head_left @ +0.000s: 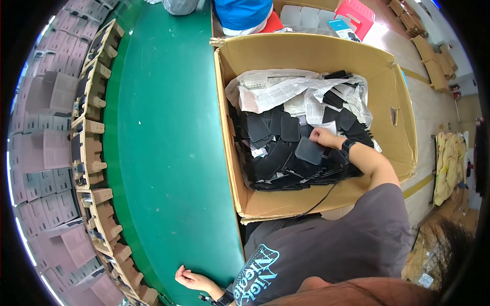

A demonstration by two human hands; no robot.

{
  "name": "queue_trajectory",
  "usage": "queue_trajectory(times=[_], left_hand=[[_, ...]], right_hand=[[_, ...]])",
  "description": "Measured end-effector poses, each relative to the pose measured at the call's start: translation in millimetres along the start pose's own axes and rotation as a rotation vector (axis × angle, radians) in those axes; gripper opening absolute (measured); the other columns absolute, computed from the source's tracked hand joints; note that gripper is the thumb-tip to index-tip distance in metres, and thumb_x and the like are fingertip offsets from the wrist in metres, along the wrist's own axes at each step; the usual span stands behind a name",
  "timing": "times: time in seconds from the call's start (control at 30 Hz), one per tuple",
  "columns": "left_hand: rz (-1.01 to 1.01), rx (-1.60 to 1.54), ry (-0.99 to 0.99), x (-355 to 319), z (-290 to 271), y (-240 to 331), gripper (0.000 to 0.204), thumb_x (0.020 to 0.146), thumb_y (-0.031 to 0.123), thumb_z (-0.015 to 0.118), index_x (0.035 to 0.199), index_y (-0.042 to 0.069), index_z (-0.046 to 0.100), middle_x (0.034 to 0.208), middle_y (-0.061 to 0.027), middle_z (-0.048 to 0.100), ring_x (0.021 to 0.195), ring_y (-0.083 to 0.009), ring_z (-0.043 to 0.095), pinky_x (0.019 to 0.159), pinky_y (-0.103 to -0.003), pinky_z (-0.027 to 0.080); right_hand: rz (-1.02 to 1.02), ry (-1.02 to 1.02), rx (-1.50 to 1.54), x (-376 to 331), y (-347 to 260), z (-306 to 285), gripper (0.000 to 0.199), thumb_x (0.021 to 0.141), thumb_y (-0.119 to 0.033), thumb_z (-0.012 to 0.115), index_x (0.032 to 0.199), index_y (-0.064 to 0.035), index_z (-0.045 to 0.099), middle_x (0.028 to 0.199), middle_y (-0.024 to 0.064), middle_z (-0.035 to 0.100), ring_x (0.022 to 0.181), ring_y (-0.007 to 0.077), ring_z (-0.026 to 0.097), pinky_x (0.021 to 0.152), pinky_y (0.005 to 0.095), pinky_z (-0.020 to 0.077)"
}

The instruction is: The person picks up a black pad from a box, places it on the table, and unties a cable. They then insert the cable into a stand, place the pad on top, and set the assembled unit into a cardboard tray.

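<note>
Nearest, the left hand (191, 279) rests on the green surface (168, 153), its grip loosely curled on nothing. Beyond, the right hand (322, 137) reaches into the large brown cardboard box (311, 51), its grip pinched on a flat black rounded-square pad (309, 151) atop the pile, beside crumpled white paper sheets (278, 89). Cardboard trays (92, 148) line the surface's left edge.

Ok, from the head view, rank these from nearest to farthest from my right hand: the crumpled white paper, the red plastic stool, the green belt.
From the right hand:
1. Crumpled white paper, just beyond it inside the cardboard box.
2. Green belt, left of the box.
3. Red plastic stool, past the box's far side.
</note>
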State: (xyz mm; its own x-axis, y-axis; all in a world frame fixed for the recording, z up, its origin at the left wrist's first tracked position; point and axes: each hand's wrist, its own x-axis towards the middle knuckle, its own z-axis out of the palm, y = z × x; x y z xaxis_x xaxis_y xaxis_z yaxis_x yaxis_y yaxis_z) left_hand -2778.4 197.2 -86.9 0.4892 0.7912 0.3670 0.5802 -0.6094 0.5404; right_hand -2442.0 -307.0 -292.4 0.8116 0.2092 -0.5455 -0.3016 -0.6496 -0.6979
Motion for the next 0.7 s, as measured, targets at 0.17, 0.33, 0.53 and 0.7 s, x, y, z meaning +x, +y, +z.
queue_trajectory(times=[0.17,0.33,0.53,0.7], left_hand=[[-0.033,-0.006,-0.014,-4,-5,-9,0.018,0.086,0.003,0.039,0.089,0.0,0.056,0.087,-0.0083,0.053,0.073,-0.0169,0.048,0.065,-0.028,0.041],[-0.065,0.021,-0.005,-5,-4,-13,0.017,0.085,0.003,0.04,0.088,0.0,0.056,0.087,-0.0083,0.053,0.071,-0.0164,0.047,0.064,-0.026,0.04],[0.006,-0.047,0.011,-8,-8,-17,0.017,0.088,0.005,0.039,0.088,0.0,0.055,0.087,-0.0081,0.053,0.07,-0.017,0.048,0.062,-0.026,0.041],[0.009,-0.038,0.033,-10,-8,-20,0.016,0.088,0.006,0.039,0.088,0.0,0.055,0.087,-0.0077,0.052,0.07,-0.0162,0.048,0.061,-0.026,0.041]], right_hand=[[0.463,-0.358,0.171,-23,20,-6,0.033,0.073,0.008,0.047,0.102,-0.002,0.057,0.075,0.0078,0.062,0.067,0.0163,0.059,0.054,0.0291,0.0505],[0.03,-0.688,-0.847,-55,-24,17,0.078,0.066,-0.011,0.058,0.137,-0.0202,0.027,0.124,0.0177,0.043,0.116,0.0346,0.042,0.094,0.0409,0.0374],[0.009,-0.791,-0.749,-76,-35,39,0.107,0.054,-0.013,0.072,0.14,-0.0236,0.008,0.129,0.0217,0.032,0.12,0.0417,0.031,0.097,0.0468,0.031],[-0.315,-0.391,-0.619,-82,-14,47,0.08,0.06,-0.02,0.072,0.129,-0.0158,0.033,0.115,0.0167,0.047,0.099,0.0383,0.048,0.088,0.0449,0.0396]])
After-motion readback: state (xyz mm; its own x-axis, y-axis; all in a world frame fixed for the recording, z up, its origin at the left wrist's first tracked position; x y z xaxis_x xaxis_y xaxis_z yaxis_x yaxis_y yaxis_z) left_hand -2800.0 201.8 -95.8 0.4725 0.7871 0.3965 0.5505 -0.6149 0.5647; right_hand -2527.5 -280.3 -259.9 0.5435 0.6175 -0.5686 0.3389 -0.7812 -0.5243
